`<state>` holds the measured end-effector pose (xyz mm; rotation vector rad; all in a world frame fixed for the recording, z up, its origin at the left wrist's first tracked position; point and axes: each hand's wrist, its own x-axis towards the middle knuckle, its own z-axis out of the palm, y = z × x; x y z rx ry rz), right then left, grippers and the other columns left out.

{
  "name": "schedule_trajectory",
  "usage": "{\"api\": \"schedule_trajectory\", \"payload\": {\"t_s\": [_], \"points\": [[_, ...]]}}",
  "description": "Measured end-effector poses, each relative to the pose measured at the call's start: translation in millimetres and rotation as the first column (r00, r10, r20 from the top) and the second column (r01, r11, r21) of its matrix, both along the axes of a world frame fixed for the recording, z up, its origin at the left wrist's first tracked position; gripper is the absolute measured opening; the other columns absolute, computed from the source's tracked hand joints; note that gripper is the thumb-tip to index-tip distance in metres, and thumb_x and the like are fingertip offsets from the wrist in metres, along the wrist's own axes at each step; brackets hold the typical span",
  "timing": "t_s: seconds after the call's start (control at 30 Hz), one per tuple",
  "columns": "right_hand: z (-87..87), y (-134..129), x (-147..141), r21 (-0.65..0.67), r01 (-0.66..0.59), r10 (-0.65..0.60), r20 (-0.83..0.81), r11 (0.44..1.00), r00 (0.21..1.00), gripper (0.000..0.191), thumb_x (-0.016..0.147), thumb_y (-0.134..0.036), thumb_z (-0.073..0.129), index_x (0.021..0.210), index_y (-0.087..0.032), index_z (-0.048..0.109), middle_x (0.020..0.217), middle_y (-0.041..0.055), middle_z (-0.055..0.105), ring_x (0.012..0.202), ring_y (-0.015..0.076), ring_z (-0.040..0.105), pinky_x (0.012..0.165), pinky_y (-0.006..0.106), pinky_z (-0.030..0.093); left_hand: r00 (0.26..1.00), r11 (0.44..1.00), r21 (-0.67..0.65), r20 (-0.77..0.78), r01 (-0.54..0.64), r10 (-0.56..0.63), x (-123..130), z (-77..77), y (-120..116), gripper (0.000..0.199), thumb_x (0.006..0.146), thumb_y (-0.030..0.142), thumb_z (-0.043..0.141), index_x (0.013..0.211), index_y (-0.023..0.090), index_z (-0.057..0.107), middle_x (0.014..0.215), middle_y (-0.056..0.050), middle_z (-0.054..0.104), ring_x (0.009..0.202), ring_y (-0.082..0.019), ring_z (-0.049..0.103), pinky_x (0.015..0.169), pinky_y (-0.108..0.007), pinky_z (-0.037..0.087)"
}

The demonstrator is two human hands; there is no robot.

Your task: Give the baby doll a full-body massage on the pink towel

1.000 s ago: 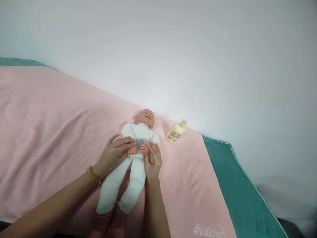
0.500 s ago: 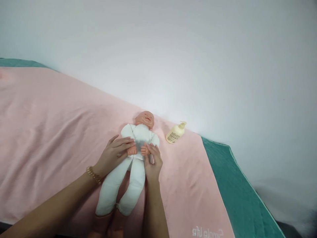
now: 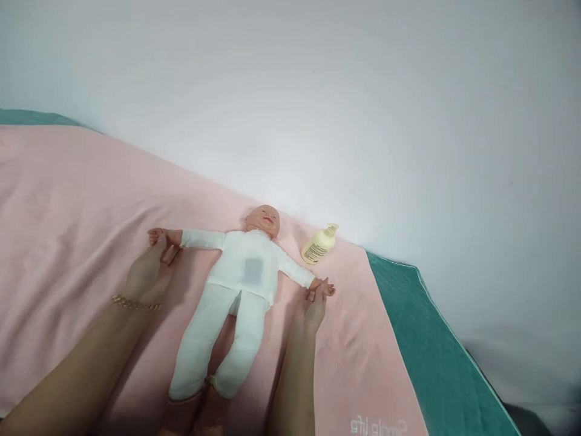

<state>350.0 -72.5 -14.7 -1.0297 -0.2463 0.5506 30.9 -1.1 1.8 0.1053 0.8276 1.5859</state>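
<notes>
a baby doll (image 3: 236, 284) in a white suit is laid on its back near the middle of the frame, on a pink towel (image 3: 68, 200) spread over a teal-covered bed (image 3: 431, 357). half a second ago both doll hands were gathered over its belly; now its arms are drawn out wide to either side, so an arm-spreading stretch appears to be at its full reach. the left hand (image 3: 149, 272) is seen left of centre, its fingers closed on the doll's small hand there. the right hand (image 3: 311, 306) is seen right of centre, its fingers clamped on the doll's other hand. a gold bracelet (image 3: 134, 304) is worn on the left wrist. the one container, a cream pump bottle (image 3: 319, 244), is lying on its side just right of the doll's head, untouched; its contents cannot be seen.
</notes>
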Motion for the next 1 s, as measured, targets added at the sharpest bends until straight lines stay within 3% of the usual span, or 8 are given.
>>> {"api": "schedule_trajectory", "payload": {"t_s": [0.2, 0.4, 0.53, 0.63, 0.73, 0.83, 0.9, 1.0], "points": [[-12.0, 4.8, 5.5, -0.016, 0.01, -0.01, 0.027, 1.0, 1.0, 0.061, 0.079, -0.045, 0.063, 0.134, -0.021, 0.05, 0.148, 0.0081, 0.044, 0.13, 0.0175, 0.05, 0.104, 0.033, 0.048, 0.993, 0.998, 0.004, -0.099, -0.062, 0.062, -3.4, -17.7, 8.3, 0.011, 0.097, 0.021, 0.054, 0.104, 0.023, 0.061, 0.1, -0.005, 0.067, 0.1, -0.017, 0.065, 0.075, -0.028, 0.061], [1.7, 1.2, -1.4, -0.039, -0.005, 0.011, 0.156, 0.999, 0.988, 0.06, 0.083, -0.046, 0.06, 0.134, -0.019, 0.049, 0.15, 0.0106, 0.041, 0.135, 0.0202, 0.045, 0.108, 0.039, 0.043, 0.941, 0.977, 0.204, -0.315, -0.061, 0.125, 6.7, -5.5, -3.3, 0.022, 0.092, 0.029, 0.062, 0.111, 0.018, 0.06, 0.109, -0.006, 0.067, 0.11, -0.022, 0.062, 0.101, -0.042, 0.05], [25.9, -5.8, -28.6, 0.007, 0.057, -0.056, 0.387, 0.998, 0.92, 0.049, 0.086, -0.039, 0.061, 0.13, -0.017, 0.054, 0.146, 0.0117, 0.046, 0.136, 0.0211, 0.043, 0.113, 0.041, 0.037, 0.79, 0.94, 0.336, -0.558, -0.066, 0.255, 23.6, 11.1, -19.8, 0.033, 0.086, 0.034, 0.068, 0.113, 0.017, 0.063, 0.119, -0.005, 0.065, 0.117, -0.023, 0.058, 0.109, -0.042, 0.043], [34.4, -10.5, -50.8, 0.015, 0.009, -0.016, 0.537, 1.0, 0.843, 0.046, 0.087, -0.034, 0.063, 0.129, -0.015, 0.055, 0.137, 0.0143, 0.056, 0.126, 0.0228, 0.054, 0.108, 0.044, 0.042, 0.637, 0.913, 0.403, -0.722, 0.07, 0.269, 39.5, 18.3, -35.3, 0.034, 0.083, 0.038, 0.07, 0.112, 0.019, 0.066, 0.118, -0.006, 0.067, 0.112, -0.025, 0.062, 0.102, -0.042, 0.048], [29.5, -12.9, -63.3, 0.003, -0.085, 0.057, 0.721, 0.996, 0.69, 0.04, 0.088, -0.029, 0.063, 0.125, -0.016, 0.058, 0.126, 0.0131, 0.064, 0.116, 0.0226, 0.061, 0.104, 0.046, 0.047, 0.425, 0.865, 0.428, -0.856, 0.261, 0.295, 51.0, 16.3, -46.1, 0.029, 0.086, 0.038, 0.067, 0.11, 0.023, 0.068, 0.114, -0.004, 0.07, 0.107, -0.024, 0.064, 0.098, -0.041, 0.051], [20.0, -11.7, -65.8, 0.006, -0.175, 0.069, 0.906, 0.985, 0.419, 0.033, 0.087, -0.022, 0.064, 0.121, -0.021, 0.063, 0.119, 0.0093, 0.067, 0.114, 0.0213, 0.062, 0.1, 0.045, 0.05, 0.227, 0.682, 0.512, -0.854, 0.521, 0.468, 54.4, 9.5, -46.8, 0.022, 0.091, 0.03, 0.061, 0.111, 0.025, 0.069, 0.116, -0.002, 0.07, 0.114, -0.023, 0.062, 0.102, -0.04, 0.046], [15.8, -9.5, -65.2, 0.015, -0.218, 0.043, 0.966, 0.976, 0.256, 0.033, 0.087, -0.018, 0.063, 0.119, -0.024, 0.064, 0.117, 0.0078, 0.068, 0.113, 0.0206, 0.062, 0.099, 0.045, 0.052, 0.141, 0.582, 0.511, -0.815, 0.632, 0.562, 54.3, 6.3, -43.6, 0.023, 0.094, 0.024, 0.056, 0.113, 0.024, 0.068, 0.119, -0.002, 0.069, 0.118, -0.022, 0.059, 0.103, -0.04, 0.044], [14.8, -6.4, -65.1, 0.022, -0.23, 0.008, 0.992, 0.973, 0.128, 0.033, 0.087, -0.014, 0.062, 0.118, -0.026, 0.065, 0.111, 0.0069, 0.07, 0.108, 0.0195, 0.065, 0.1, 0.046, 0.051, 0.064, 0.546, 0.489, -0.782, 0.68, 0.62, 54.6, 4.3, -38.9, 0.026, 0.096, 0.02, 0.052, 0.118, 0.023, 0.065, 0.121, -0.003, 0.068, 0.12, -0.021, 0.058, 0.102, -0.039, 0.044]]}}
